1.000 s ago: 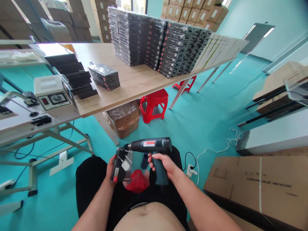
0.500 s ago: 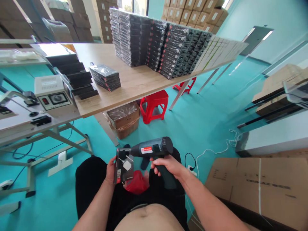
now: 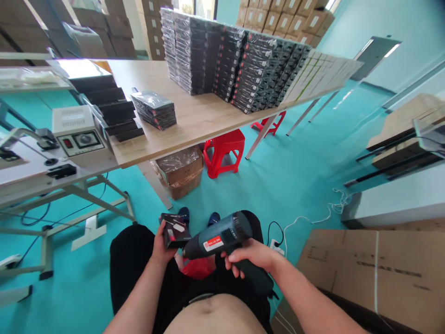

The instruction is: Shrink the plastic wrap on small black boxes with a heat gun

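Note:
Over my lap, my left hand [image 3: 163,246] grips a small black retail box [image 3: 175,229] by its left side and lower edge. The box is tilted, with a white device printed on its face. My right hand [image 3: 248,257] is wrapped round the handle of a dark heat gun [image 3: 220,234] with a red and white label. Its nozzle points left and slightly down, close to the lower right edge of the box; whether they touch I cannot tell. Between my legs lies something red [image 3: 199,268], partly hidden under the gun.
The wooden table [image 3: 139,74] carries tall stacks of film-wrapped black boxes [image 3: 257,69] and a small stack [image 3: 155,109]. A sealing machine [image 3: 78,134] stands left. A red stool [image 3: 225,150] and an open carton [image 3: 182,171] are below. Right are a large carton [image 3: 382,273] and a white cable [image 3: 306,216].
The box has tipped from nearly upright to a flatter angle. The heat gun's nozzle has swung down from the box's top edge to its lower right side.

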Motion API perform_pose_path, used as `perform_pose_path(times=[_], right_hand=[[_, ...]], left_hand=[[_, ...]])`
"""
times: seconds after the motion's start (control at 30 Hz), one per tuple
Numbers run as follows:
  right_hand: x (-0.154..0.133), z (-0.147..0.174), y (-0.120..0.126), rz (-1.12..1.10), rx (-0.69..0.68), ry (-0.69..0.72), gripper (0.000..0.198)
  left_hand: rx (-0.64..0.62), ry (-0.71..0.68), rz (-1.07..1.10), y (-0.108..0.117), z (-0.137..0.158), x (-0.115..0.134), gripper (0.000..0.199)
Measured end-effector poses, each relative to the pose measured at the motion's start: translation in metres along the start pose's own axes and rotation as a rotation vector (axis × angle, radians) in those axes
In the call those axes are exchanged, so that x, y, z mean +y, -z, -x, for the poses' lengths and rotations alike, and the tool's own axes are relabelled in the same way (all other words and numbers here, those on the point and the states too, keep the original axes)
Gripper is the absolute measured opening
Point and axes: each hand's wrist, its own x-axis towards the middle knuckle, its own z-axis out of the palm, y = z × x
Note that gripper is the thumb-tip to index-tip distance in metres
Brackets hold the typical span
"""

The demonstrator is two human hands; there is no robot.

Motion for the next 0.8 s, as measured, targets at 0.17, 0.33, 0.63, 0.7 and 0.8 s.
perform_pose_path(times=[0.17,0.33,0.63,0.7,0.8], right_hand=[[0.020,-0.001,-0.012,-0.146,0.182,0.090,0.032],[0.023,-0.017,-0.033,-0.180,0.110,0.151,0.036],[0.039,-0.011,0.011,-0.263,0.298,0.090,0.030],[0.056,-0.010,0.022,-0.392,0.299,0.069,0.030],[0.086,-0.018,0.035,-0.521,0.378,0.084,0.029]], left_hand=[[0.014,0.075,-0.039,0.016,-0.020,-0.002,0.024],[0.019,0.060,-0.054,0.019,-0.019,-0.003,0.026],[-0.006,0.061,0.039,0.017,-0.010,0.000,0.024],[-0.034,0.014,0.035,0.013,-0.005,0.000,0.024],[-0.026,-0.039,-0.029,0.001,0.007,0.007,0.029]])
